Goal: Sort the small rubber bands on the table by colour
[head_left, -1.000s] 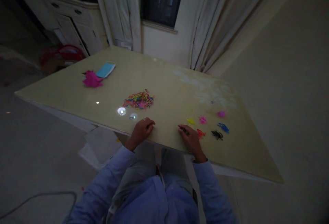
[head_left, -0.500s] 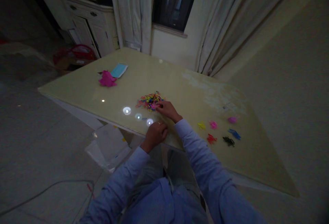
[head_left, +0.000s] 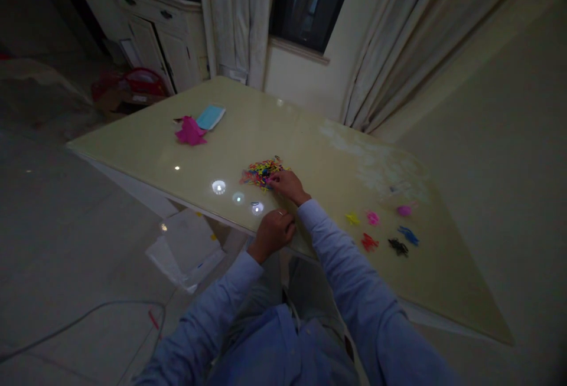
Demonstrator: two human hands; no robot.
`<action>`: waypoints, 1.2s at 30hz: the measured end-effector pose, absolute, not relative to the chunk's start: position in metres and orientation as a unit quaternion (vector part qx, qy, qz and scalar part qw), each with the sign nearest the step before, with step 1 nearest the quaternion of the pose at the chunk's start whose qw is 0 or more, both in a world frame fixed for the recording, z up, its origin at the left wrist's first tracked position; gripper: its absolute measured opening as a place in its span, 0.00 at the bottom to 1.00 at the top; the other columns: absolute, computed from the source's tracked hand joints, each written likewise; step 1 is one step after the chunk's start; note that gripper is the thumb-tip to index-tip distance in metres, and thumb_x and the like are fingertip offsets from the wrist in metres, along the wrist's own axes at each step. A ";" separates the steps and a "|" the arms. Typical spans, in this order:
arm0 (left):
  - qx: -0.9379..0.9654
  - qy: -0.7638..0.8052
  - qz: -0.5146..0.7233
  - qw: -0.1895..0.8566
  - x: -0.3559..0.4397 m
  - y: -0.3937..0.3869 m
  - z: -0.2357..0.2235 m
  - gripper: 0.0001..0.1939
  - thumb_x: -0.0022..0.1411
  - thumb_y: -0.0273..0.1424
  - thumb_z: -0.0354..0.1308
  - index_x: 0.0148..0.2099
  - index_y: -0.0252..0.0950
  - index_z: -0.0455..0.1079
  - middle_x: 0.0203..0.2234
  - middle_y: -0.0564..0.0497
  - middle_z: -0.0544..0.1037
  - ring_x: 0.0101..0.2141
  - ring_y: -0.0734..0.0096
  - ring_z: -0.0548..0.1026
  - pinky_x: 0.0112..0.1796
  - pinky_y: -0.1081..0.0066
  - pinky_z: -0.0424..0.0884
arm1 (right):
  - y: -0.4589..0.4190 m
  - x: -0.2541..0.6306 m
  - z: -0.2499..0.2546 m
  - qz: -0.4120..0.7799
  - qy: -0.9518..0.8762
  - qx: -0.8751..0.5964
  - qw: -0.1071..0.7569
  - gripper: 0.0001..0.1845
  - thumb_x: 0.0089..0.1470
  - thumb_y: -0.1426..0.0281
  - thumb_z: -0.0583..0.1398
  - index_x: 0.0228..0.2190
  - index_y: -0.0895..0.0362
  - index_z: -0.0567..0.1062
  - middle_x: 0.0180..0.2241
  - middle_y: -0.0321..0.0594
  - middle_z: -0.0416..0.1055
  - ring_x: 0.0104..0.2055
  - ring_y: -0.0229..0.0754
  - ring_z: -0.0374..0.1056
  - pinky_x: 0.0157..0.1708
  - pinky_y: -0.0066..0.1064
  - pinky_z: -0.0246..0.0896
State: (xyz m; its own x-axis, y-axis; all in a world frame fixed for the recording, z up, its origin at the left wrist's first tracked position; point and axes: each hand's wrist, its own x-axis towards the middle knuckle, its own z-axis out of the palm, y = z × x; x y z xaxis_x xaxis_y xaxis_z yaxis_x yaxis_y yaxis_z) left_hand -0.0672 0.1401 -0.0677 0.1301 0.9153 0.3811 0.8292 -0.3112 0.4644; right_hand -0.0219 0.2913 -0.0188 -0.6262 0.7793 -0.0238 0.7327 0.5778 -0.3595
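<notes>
A mixed pile of small coloured pieces (head_left: pixel 261 172), which look like paper clips, lies on the pale table (head_left: pixel 146 138). My right hand (head_left: pixel 290 186) reaches into its near right side with thumb and fingers pinched. A pinkish-purple clip shows at the fingertips. My left hand (head_left: pixel 275 231) rests curled at the table's near edge; what its fingers hold, if anything, is hidden. One loose clip (head_left: pixel 254 203) lies in front of the pile. To the right are small heaps by colour: yellow (head_left: pixel 352 218), pink (head_left: pixel 372 218), red (head_left: pixel 369 242), black (head_left: pixel 398 247), blue (head_left: pixel 408 235) and purple (head_left: pixel 404 211).
Crumpled magenta material (head_left: pixel 191 131) and a light blue face mask (head_left: pixel 211 117) lie at the table's far left. A whitish smear (head_left: pixel 376 162) marks the far right surface. Below the near edge are clear plastic sheets (head_left: pixel 188 250); a cable (head_left: pixel 97 307) runs across the floor.
The view has shifted slightly. My right hand stays at the pile with its fingers pinched, a little deeper among the clips. My left hand stays curled at the edge.
</notes>
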 end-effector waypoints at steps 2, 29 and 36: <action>0.749 0.585 0.305 0.068 -0.067 0.140 -0.067 0.07 0.61 0.27 0.52 0.33 0.34 0.71 0.29 0.44 0.74 0.33 0.63 0.72 0.35 0.67 0.65 | 0.288 -0.025 -0.016 0.136 -0.886 -0.439 0.054 0.17 0.59 0.60 0.57 0.35 0.55 0.82 0.34 0.42 0.78 0.35 0.41 0.70 0.33 0.28 0.56; 0.750 0.565 0.344 0.016 -0.068 0.141 -0.068 0.07 0.60 0.25 0.54 0.30 0.35 0.70 0.25 0.48 0.72 0.31 0.67 0.70 0.33 0.68 0.63 | 0.292 0.012 -0.019 0.581 -0.623 -0.435 0.292 0.15 0.39 0.59 0.63 0.21 0.58 0.69 0.16 0.26 0.53 0.17 0.29 0.45 0.17 0.25 0.39; 0.744 0.559 0.366 0.019 -0.069 0.141 -0.071 0.07 0.59 0.24 0.53 0.30 0.35 0.70 0.26 0.48 0.72 0.31 0.66 0.70 0.33 0.68 0.64 | 0.273 0.043 -0.004 0.721 -0.485 -0.345 0.354 0.19 0.36 0.62 0.70 0.19 0.57 0.65 0.16 0.24 0.48 0.17 0.27 0.41 0.18 0.24 0.35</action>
